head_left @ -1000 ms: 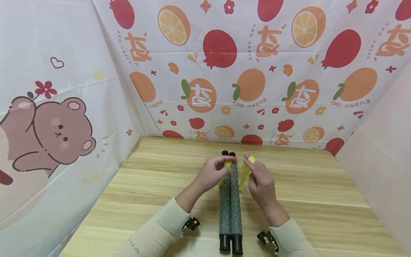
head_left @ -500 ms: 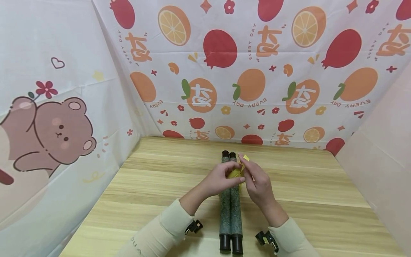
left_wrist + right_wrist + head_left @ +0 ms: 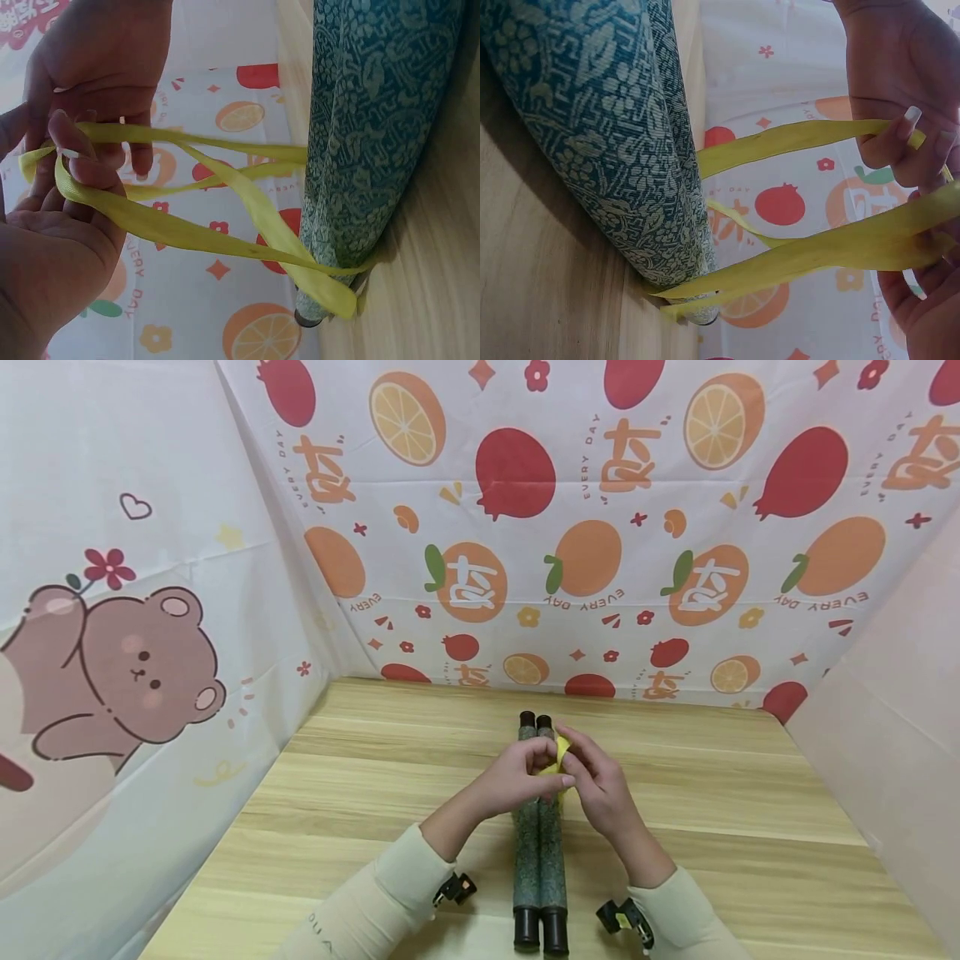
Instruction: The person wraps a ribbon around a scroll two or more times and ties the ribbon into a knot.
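Two rolled scrolls (image 3: pixel 527 860) lie side by side on the table, covered in green patterned cloth with black end knobs. A yellow ribbon (image 3: pixel 562 748) runs from beneath the rolls up to both hands, above their far half. My left hand (image 3: pixel 517 781) has its fingers curled round part of the ribbon, clearly seen in the left wrist view, where the ribbon loops (image 3: pixel 165 229) cross. Close beside it, my right hand (image 3: pixel 606 789) pinches another part between thumb and fingers. In the right wrist view the ribbon strands (image 3: pixel 802 262) stretch from the patterned roll (image 3: pixel 607 142); the fingertips there are partly hidden.
A wood-grain table (image 3: pixel 337 793) carries the scrolls. Behind it hangs a fruit-print cloth (image 3: pixel 637 635), and a bear-print cloth (image 3: pixel 247 635) closes the left side. A pale cloth (image 3: pixel 892 718) stands at the right. Both sleeves have small black camera mounts (image 3: pixel 455 888).
Starting from either side of the rolls, my hands have come together over them. The ribbon's ends now meet between the fingers, and the right hand has shifted left. The scrolls stay put.
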Motion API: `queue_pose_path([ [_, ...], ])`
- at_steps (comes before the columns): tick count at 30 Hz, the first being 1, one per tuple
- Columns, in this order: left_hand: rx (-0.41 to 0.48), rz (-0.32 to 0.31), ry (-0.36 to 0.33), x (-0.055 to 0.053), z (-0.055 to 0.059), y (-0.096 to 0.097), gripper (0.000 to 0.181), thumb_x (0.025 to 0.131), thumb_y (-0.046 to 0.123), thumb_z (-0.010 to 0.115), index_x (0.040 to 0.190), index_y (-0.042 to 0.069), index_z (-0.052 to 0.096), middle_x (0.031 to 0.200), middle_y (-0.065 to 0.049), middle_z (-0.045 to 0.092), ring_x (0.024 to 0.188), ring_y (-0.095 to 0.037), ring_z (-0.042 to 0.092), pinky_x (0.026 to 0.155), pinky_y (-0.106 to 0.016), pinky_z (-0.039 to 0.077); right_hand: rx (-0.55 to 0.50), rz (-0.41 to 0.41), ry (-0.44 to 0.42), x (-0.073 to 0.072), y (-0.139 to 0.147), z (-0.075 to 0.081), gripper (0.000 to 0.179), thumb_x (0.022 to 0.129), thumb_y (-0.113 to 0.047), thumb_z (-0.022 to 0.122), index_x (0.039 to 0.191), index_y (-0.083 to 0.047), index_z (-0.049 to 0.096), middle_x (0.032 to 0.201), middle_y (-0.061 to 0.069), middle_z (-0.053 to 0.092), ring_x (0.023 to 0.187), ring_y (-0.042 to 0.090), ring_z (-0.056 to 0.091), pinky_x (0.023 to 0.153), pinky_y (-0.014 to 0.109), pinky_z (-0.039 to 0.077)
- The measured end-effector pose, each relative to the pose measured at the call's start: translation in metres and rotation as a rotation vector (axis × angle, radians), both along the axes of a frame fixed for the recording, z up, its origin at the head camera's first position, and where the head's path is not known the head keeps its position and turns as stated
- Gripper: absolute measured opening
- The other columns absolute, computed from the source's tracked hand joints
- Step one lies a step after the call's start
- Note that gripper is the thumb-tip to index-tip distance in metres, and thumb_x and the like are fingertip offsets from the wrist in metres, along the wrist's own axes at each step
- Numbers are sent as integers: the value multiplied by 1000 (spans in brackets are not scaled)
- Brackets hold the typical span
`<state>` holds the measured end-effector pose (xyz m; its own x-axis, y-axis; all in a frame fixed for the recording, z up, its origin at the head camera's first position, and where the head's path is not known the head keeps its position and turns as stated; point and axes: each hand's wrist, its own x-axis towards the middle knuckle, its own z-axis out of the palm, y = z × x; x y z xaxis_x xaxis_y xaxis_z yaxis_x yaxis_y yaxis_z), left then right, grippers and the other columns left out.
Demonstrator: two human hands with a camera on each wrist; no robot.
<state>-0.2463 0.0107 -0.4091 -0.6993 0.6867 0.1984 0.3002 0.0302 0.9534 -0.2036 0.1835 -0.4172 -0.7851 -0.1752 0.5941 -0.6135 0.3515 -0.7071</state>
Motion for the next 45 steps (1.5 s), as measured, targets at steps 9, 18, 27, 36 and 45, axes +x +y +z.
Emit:
queue_pose_path([
  [9, 36, 49, -133, -4, -3, -2, 21, 95, 22, 68, 103, 4, 61, 88, -21, 70, 67, -30, 65, 58, -29, 53, 23, -99, -34, 0, 0, 1, 29, 97, 0, 56, 126, -4, 61, 93, 10, 66, 69, 9, 56, 58, 26, 51],
  [18, 142, 214, -224, -12, -3, -6, 30, 98, 28, 63, 106, 0, 60, 97, -16, 74, 75, -18, 71, 59, -34, 58, 11, -223, -52, -7, 4, -14, 5, 94, -21, 69, 93, -16, 72, 74, -3, 63, 59, 8, 50, 48, 22, 44],
  [27, 230, 259, -252, -15, -4, -10, 33, 98, 30, 62, 111, 0, 60, 109, -15, 73, 84, -18, 71, 65, -30, 58, 76, -146, -187, -6, 3, -23, 6, 92, -19, 70, 88, -15, 72, 67, -3, 63, 51, 9, 51, 44, 25, 44],
  [36, 198, 244, -220, -14, -6, -11, 30, 98, 32, 61, 105, 3, 61, 104, -11, 75, 90, -16, 69, 72, -29, 55, 245, -224, -331, -9, -7, -32, 24, 89, -31, 74, 72, -17, 65, 62, -7, 56, 54, 9, 47, 46, 23, 40],
  [45, 191, 141, -219, -9, -7, -10, 36, 99, 29, 61, 113, -5, 59, 105, -17, 71, 80, -19, 66, 65, -33, 59, 274, -390, -168, -19, -7, -38, 22, 86, -7, 67, 107, -10, 62, 87, 4, 58, 70, 13, 52, 58, 28, 44],
])
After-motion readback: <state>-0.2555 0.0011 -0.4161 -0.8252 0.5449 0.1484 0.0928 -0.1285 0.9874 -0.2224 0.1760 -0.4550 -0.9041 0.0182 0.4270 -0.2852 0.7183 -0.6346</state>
